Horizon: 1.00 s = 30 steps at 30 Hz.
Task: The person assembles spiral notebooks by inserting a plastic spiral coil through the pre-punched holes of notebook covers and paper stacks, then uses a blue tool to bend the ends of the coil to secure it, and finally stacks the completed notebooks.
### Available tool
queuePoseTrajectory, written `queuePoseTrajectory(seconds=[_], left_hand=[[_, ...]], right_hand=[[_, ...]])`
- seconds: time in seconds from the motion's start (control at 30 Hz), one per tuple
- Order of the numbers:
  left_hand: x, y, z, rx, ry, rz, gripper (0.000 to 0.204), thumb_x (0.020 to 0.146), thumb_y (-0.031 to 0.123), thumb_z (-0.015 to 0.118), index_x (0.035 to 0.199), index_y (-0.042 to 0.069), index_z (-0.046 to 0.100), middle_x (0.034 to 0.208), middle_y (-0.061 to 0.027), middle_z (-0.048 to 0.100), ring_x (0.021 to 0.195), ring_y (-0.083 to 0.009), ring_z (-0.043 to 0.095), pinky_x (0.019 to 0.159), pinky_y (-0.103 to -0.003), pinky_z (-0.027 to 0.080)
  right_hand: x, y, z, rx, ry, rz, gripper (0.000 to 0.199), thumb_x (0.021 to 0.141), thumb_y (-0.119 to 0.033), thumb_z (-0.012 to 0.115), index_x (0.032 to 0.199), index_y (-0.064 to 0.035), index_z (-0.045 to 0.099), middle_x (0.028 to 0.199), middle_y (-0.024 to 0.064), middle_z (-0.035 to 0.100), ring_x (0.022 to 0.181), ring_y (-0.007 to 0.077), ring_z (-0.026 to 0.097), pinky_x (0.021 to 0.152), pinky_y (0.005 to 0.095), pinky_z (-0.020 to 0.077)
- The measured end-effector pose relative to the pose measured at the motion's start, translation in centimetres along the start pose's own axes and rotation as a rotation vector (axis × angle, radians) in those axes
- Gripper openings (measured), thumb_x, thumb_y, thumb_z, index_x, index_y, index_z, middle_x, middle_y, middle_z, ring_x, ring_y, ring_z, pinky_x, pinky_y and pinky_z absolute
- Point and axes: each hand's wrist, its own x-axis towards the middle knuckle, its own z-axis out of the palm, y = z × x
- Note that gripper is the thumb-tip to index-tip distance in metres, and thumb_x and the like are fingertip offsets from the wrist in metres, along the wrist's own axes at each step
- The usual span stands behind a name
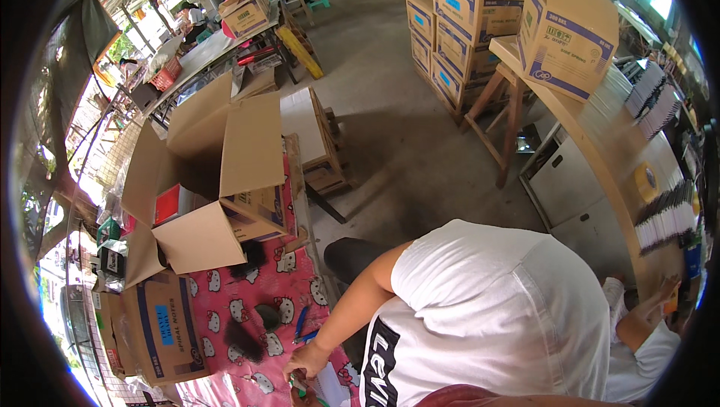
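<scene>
At the lower edge, my right hand [307, 360] is low over a table with a pink cloth [217, 291] printed with cartoon cat faces. Its fingers are curled around something I cannot make out; a bit of green shows just below. My left hand [303, 398] barely enters at the bottom edge, its fingers mostly hidden. White paper [330, 386] lies beside the hands. Just beyond them is a blue pen-like item [301, 323]. Dark blurred shapes [244, 342] lie on the cloth to the left.
An open carton [196, 236] with a red-covered item inside stands on the table, behind a closed carton [163, 328]. Stacked cartons [459, 41] stand beyond the aisle. Along the right runs a bench [600, 145] with stacked notebooks; another person's hand [660, 296] is there.
</scene>
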Motion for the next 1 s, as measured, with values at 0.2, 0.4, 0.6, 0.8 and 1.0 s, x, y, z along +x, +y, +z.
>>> queuePoseTrajectory(seconds=[0.2,0.4,0.6,0.8,1.0], left_hand=[[-0.3,1.6,0.9,0.015,0.012,0.042,0.02,0.098,0.015,0.054,0.111,0.006,0.065,0.082,-0.0004,0.061,0.063,-0.009,0.052,0.054,-0.024,0.04],[-0.2,2.1,1.2,0.029,0.01,0.049,0.019,0.098,0.014,0.054,0.112,0.006,0.064,0.082,0.0,0.061,0.064,-0.0088,0.052,0.054,-0.024,0.039],[-0.2,2.7,1.5,0.043,0.003,0.063,0.02,0.098,0.012,0.053,0.113,0.006,0.064,0.082,0.0003,0.061,0.064,-0.0086,0.052,0.054,-0.023,0.039],[-0.7,2.7,1.0,0.047,0.0,0.08,0.02,0.098,0.011,0.053,0.113,0.006,0.064,0.083,0.0006,0.061,0.064,-0.0083,0.052,0.054,-0.023,0.039],[-2.1,1.0,-0.3,0.053,0.008,0.14,0.02,0.098,0.01,0.052,0.114,0.006,0.063,0.083,0.001,0.06,0.064,-0.0081,0.052,0.054,-0.023,0.039]], right_hand=[[0.6,1.8,1.0,-0.035,0.02,-0.166,0.072,0.072,-0.017,0.079,0.136,-0.0099,0.046,0.092,0.0127,0.068,0.086,0.0314,0.067,0.074,0.0422,0.051],[0.1,1.3,1.0,-0.099,0.022,-0.172,0.078,0.074,-0.017,0.077,0.142,-0.0114,0.039,0.09,0.0125,0.068,0.084,0.0326,0.067,0.073,0.0426,0.0505],[-0.3,1.8,1.2,-0.119,0.061,-0.193,0.085,0.075,-0.019,0.077,0.147,-0.0106,0.033,0.088,0.0114,0.068,0.081,0.0326,0.067,0.071,0.0421,0.0508],[-0.5,1.9,1.6,-0.081,0.092,-0.213,0.087,0.076,-0.021,0.077,0.149,-0.0102,0.03,0.087,0.0116,0.068,0.078,0.0324,0.068,0.067,0.0415,0.0514],[-0.3,3.0,2.6,-0.088,0.125,-0.178,0.089,0.076,-0.02,0.077,0.149,-0.0112,0.027,0.09,0.0128,0.068,0.083,0.0337,0.068,0.071,0.0428,0.052]])
